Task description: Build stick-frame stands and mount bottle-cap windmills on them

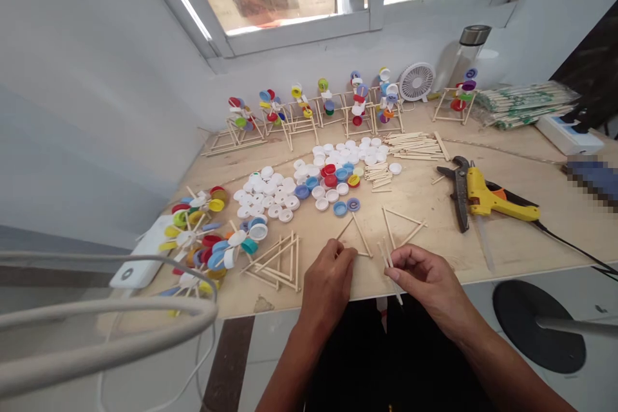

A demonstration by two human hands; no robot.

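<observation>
While my right hand (429, 280) pinches two thin pale wooden sticks (387, 254), my left hand (328, 277) pinches the joined end of a narrow wooden-stick V (362, 236) lying near the front edge of the pale plywood surface (313, 232).

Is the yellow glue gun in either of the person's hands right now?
No, the yellow glue gun lies on the plywood board, right of the left hand and right hand, which hold thin wooden sticks.
</observation>
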